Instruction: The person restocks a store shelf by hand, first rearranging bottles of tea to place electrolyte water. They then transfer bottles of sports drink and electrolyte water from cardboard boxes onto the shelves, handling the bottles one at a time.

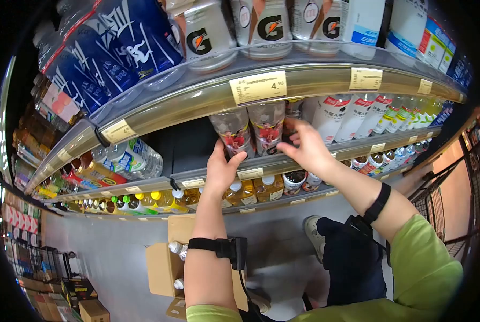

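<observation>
Two clear bottles with red fruit labels stand side by side on the middle shelf, below the 4.90 price tag (pixel 258 87). My left hand (pixel 222 167) lies against the lower left side of the left bottle (pixel 233 131), thumb and fingers apart around its base. At the right bottle (pixel 266 127), my right hand (pixel 306 145) is at its right side, with the thumb near the lower part and the fingers bent behind. The bottle tops are hidden by the shelf edge above.
White bottles (pixel 334 115) stand right of my right hand. Left on the shelf are water bottles (pixel 135 158). An open cardboard box (pixel 161 268) with bottles sits on the floor (pixel 122 236). A cart (pixel 438 204) is at the right, stacked boxes (pixel 94 311) at the lower left.
</observation>
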`<state>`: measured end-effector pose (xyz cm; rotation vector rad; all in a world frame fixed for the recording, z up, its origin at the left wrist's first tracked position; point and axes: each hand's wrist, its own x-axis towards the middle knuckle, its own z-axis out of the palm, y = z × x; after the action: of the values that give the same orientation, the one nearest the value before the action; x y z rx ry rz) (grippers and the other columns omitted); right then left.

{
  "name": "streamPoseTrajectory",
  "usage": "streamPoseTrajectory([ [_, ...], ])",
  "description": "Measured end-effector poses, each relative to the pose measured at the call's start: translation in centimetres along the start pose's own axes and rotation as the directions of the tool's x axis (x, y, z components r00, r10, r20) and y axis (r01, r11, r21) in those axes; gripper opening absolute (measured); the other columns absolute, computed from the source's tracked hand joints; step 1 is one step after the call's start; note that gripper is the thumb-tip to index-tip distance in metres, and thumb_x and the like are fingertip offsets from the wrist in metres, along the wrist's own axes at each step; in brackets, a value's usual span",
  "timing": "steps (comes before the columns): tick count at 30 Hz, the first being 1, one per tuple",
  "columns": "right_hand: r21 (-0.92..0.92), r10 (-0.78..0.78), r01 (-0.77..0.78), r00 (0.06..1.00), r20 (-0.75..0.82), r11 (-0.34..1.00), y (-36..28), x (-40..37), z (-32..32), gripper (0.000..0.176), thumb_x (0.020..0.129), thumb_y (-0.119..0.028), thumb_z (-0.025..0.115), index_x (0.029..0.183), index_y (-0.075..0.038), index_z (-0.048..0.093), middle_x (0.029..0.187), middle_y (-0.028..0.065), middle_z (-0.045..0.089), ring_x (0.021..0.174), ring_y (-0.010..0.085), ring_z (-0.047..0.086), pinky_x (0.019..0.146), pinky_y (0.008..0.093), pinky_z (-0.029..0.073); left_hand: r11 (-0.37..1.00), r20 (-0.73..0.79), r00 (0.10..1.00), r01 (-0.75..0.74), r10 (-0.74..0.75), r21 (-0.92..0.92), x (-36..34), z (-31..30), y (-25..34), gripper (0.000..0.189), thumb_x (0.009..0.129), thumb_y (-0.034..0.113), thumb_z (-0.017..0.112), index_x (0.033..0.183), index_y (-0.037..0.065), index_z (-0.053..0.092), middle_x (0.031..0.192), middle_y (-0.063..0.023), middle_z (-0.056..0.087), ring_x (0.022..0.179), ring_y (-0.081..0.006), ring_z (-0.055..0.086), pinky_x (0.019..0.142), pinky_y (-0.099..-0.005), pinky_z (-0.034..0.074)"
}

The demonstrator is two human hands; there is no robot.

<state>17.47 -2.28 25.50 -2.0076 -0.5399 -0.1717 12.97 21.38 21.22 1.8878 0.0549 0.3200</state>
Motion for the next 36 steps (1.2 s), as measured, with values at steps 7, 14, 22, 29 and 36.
streamPoseTrajectory([
  [7,-0.340,-0.342,0.246,0.902,-0.262,0.908,-4.2,4.0,-5.2,0.019,0.090,-0.007,0.056,0.107,0.001,0.056,0.097,0.0227,0.060,0.086,0.0406,0.058,0.073,0.0466,0.047,0.998,0.002,1.000,-0.009,0.009,0.054,0.0,-0.2,0.4,0.066,0.080,0.018,0.076,0.135,0.002,0.043,0.120,-0.0190,0.062,0.112,-0.0303,0.059,0.095,-0.0358,0.044],
  [14,-0.697,-0.269,0.125,0.958,-0.100,0.706,-4.7,9.0,-5.0,0.025,0.090,-0.022,0.055,0.107,-0.006,0.065,0.110,0.0183,0.064,0.105,0.0357,0.058,0.088,0.0438,0.046,0.992,0.021,0.999,0.026,-0.029,0.124,0.0,-0.3,0.1,0.064,0.083,0.014,0.072,0.138,0.003,0.039,0.124,-0.0165,0.059,0.115,-0.0280,0.057,0.098,-0.0361,0.043],
  [22,-0.718,-0.265,0.104,0.957,-0.115,0.688,-4.4,8.5,-5.7,0.031,0.092,-0.032,0.051,0.108,-0.009,0.066,0.112,0.0145,0.065,0.107,0.0336,0.058,0.092,0.0426,0.045,0.984,-0.006,1.000,-0.015,0.016,0.180,0.0,-0.2,-0.3,0.069,0.081,0.023,0.075,0.138,0.005,0.040,0.121,-0.0200,0.061,0.112,-0.0340,0.059,0.094,-0.0385,0.045],
  [29,-0.607,-0.212,0.195,0.976,0.044,0.770,-7.0,7.1,-6.3,0.034,0.092,-0.037,0.052,0.110,-0.010,0.065,0.113,0.0149,0.065,0.108,0.0326,0.059,0.092,0.0418,0.045,0.985,0.026,0.999,0.037,-0.042,0.167,-0.1,-0.3,0.4,0.061,0.086,0.009,0.070,0.136,0.001,0.038,0.125,-0.0142,0.058,0.114,-0.0217,0.056,0.099,-0.0335,0.041],
  [36,-0.383,-0.192,0.139,0.976,-0.102,0.913,-7.0,4.7,-6.7,0.035,0.087,-0.032,0.062,0.112,-0.007,0.064,0.110,0.0163,0.066,0.104,0.0328,0.061,0.087,0.0398,0.049,0.981,0.009,0.999,0.034,-0.037,0.193,-0.3,-0.2,0.9,0.060,0.086,0.009,0.070,0.136,0.001,0.038,0.123,-0.0143,0.059,0.113,-0.0215,0.057,0.098,-0.0332,0.042],
])
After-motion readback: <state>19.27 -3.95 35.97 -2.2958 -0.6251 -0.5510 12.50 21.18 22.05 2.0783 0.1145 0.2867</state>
